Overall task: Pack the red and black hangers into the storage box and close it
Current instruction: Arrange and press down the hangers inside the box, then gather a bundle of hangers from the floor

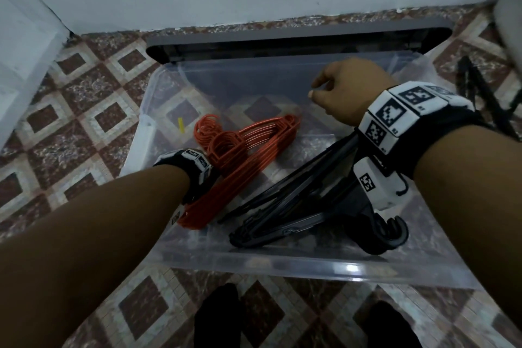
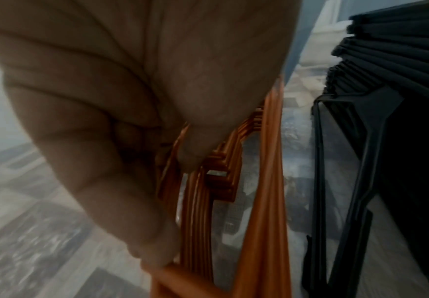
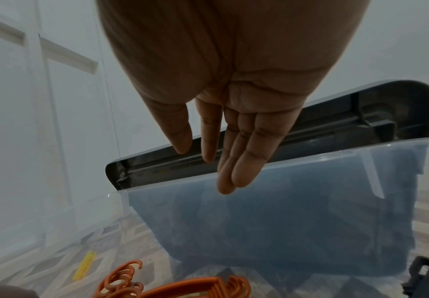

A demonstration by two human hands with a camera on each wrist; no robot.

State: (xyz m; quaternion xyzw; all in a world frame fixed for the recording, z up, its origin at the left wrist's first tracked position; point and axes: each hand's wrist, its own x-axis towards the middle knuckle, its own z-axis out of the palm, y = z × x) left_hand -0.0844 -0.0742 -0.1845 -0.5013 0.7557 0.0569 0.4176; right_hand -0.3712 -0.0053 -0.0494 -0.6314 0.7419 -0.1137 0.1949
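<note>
While the left hand (image 2: 100,129) is gripping the stack of red hangers (image 1: 240,161) low inside the clear storage box (image 1: 282,265), the right hand (image 1: 347,90) is hovering with straight, empty fingers near the dark lid (image 1: 296,37) propped behind; the black hangers (image 1: 296,206) are lying in the box beside the red ones.

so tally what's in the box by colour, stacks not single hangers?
red hanger stack: 1
black hanger stack: 1
yellow strip: 1
total: 3, all inside the clear storage box; single hangers overlap too much to count
</note>
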